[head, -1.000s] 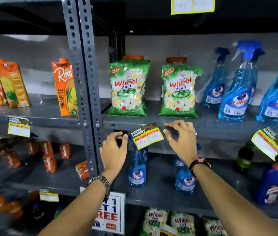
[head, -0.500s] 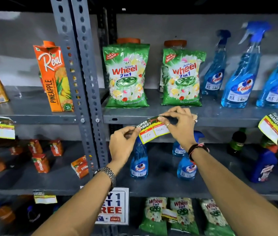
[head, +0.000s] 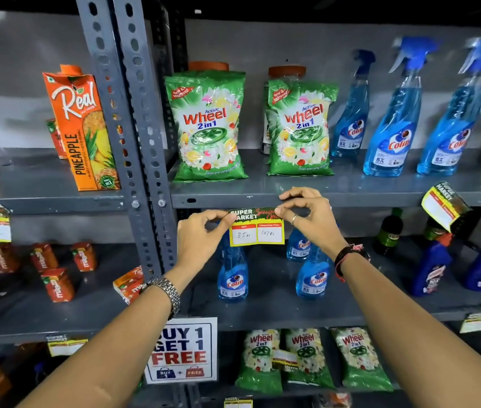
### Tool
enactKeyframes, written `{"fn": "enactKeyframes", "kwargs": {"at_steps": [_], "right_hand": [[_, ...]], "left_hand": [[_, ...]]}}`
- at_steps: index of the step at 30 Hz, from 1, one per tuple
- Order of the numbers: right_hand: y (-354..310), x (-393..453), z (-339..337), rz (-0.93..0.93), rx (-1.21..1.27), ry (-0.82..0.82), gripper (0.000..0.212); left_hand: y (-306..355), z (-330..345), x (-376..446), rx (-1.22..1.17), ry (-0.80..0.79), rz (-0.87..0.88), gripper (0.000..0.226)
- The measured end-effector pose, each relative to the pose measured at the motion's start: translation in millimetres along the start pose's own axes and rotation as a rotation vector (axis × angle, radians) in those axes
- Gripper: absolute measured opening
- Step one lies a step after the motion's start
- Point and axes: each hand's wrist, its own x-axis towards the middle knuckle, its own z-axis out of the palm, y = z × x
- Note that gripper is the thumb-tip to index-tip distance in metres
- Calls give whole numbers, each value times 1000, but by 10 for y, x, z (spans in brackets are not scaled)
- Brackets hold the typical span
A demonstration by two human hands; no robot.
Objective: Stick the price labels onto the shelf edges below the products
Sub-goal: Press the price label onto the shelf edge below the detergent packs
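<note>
fingers of left hand (head: 201, 235) and right hand (head: 311, 219) pinching price label (head: 256, 231), long axis level, print upright

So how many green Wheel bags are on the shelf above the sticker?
2. One Wheel bag stands just right of the grey post, the other Wheel bag beside it, left of the blue bottles. More could hide behind.

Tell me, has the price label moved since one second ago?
Yes. The label rose toward the shelf edge under the Wheel bags and turned level; both hands now pinch its top corners.
</note>
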Motion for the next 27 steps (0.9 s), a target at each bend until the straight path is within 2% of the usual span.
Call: {"fn": "enactKeyframes", "kwargs": {"at_steps": [14, 27], "right_hand": [[15, 65, 0, -45, -161, 24, 7], [33, 158, 22, -32, -130, 69, 5]], "left_hand": [[122, 62, 132, 156, 76, 6, 26], [254, 45, 179, 228, 103, -35, 32]]}}
